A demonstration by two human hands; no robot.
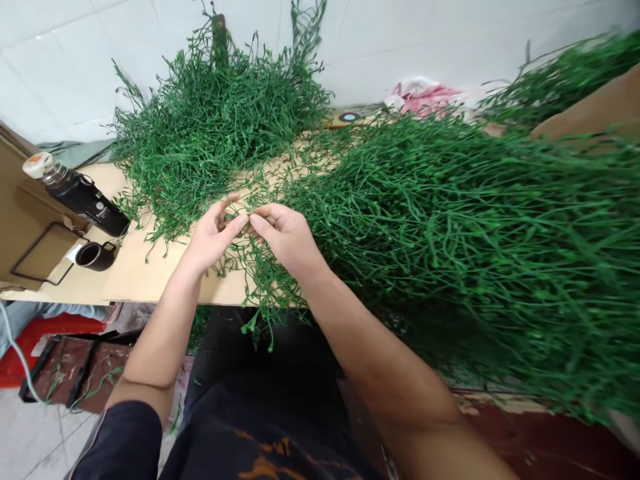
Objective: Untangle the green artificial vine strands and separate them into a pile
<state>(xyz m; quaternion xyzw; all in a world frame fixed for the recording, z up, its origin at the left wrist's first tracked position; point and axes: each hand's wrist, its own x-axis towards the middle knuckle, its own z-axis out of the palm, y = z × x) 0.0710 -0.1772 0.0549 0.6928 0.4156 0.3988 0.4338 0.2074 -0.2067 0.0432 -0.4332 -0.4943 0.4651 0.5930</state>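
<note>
My left hand (pixel 213 232) and my right hand (pixel 285 237) meet over the table, thumbs nearly touching. Both are pinched closed around a thin green plant stem, whose held part is mostly hidden by the fingers. Beneath and beside them lie loose green stems with small bud-like tips. To the right, a large heap of long green stems (pixel 450 207) comes right up to my right hand and hangs over the table's front edge. Beyond my left hand, a second pile of curly green stems (pixel 215 120) leans toward the tiled wall.
At the left stand a black flask (pixel 93 203) with a white cap and a dark cup (pixel 95 256), near a cardboard box (pixel 25 207). A pink and white cloth (pixel 425 97) lies against the wall. The tan tabletop (pixel 135 273) ends just before my body.
</note>
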